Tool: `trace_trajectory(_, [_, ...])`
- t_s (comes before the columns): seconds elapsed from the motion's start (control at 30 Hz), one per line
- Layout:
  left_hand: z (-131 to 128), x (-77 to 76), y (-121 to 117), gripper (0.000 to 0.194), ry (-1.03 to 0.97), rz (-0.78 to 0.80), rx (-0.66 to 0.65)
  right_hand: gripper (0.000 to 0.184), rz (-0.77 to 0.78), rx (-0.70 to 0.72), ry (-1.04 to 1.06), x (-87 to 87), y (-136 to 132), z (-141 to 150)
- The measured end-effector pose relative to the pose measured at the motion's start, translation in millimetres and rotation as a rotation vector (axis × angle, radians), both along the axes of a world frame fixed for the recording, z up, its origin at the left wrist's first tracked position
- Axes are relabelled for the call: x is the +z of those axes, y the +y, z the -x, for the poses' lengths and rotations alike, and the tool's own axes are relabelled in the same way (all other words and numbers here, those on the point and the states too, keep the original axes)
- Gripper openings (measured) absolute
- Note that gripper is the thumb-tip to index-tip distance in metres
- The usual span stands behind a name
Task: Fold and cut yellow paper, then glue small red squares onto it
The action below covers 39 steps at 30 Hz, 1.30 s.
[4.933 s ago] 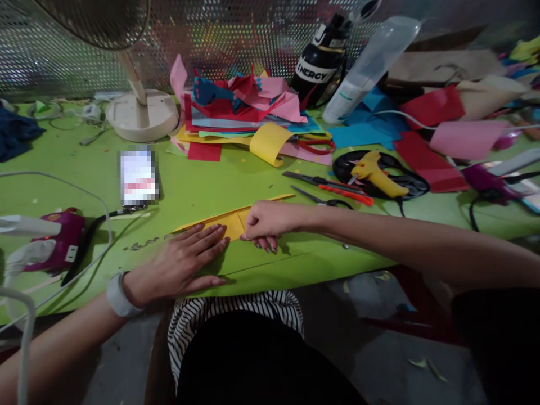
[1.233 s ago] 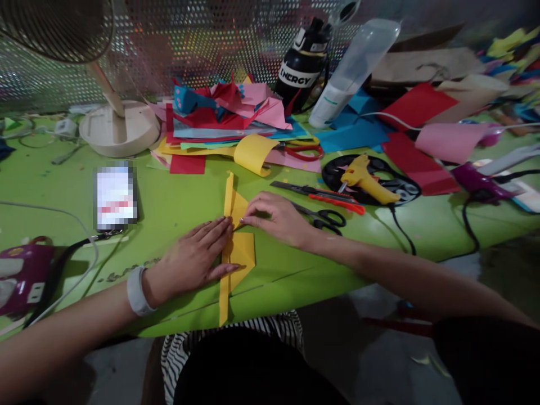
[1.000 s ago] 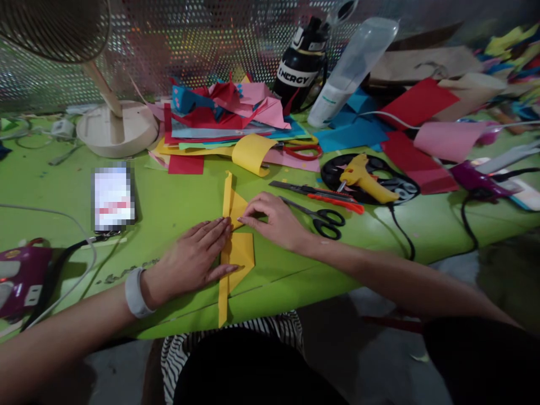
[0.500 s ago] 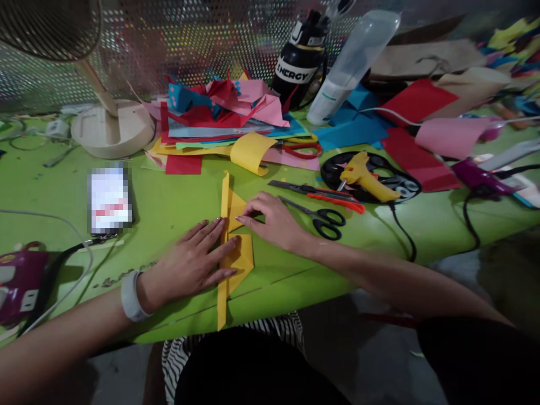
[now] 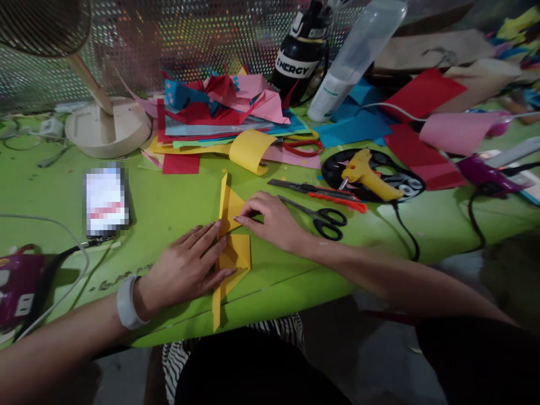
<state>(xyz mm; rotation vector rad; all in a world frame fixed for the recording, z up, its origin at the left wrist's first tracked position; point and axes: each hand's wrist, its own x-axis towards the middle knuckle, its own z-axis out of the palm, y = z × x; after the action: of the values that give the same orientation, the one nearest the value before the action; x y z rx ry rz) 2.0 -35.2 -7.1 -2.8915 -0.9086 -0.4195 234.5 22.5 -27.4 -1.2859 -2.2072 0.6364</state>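
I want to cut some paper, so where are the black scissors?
In the head view, the black scissors lie on the green table right of centre, between the right hand and the orange tool.

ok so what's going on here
A person's two bare hands are on a folded piece of yellow paper lying on a green table. The left hand lies spread over the paper's left side, and the right hand has its fingertips at a flap; whether they pinch it is hard to tell. Black-handled scissors lie beside the right hand, with a yellow glue gun farther back.
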Motion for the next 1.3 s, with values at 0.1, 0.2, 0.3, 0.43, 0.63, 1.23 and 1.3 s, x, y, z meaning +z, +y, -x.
trace_trajectory(0.1, [-0.8, 1.8, -0.1, 0.048, 0.001, 0.000, 0.004, 0.018, -0.012, -0.002, 0.004, -0.6, 0.0, 0.3])
trace_trajectory(0.2, [-1.3, 1.9, -0.2, 0.048, 0.009, 0.002, 0.010, 0.018, -0.016, -0.007, 0.001, -0.6, 0.0, 0.6])
trace_trajectory(0.3, [-1.6, 0.8, -0.1, 0.048, 0.003, 0.001, 0.011, 0.018, -0.021, -0.008, 0.005, -0.8, 0.1, 0.6])
trace_trajectory(0.43, [-2.1, 1.2, 1.0, 0.046, -0.032, 0.012, 0.001, 0.021, -0.024, -0.002, 0.003, -0.9, 0.0, 0.0])
trace_trajectory(0.63, [-3.4, 2.8, 3.1, 0.045, -0.045, 0.023, -0.039, 0.021, -0.016, -0.008, -0.015, -0.7, -1.6, 0.2])
trace_trajectory(1.23, [-9.6, -3.5, 5.2, 0.067, -0.004, 0.181, 0.061, 0.019, -0.039, -0.032, -0.017, -1.4, -2.8, 3.4])
trace_trajectory(1.3, [-10.2, -3.0, 5.5, 0.066, -0.007, 0.189, 0.064, 0.020, -0.040, -0.034, -0.019, -1.8, -2.8, 3.5])
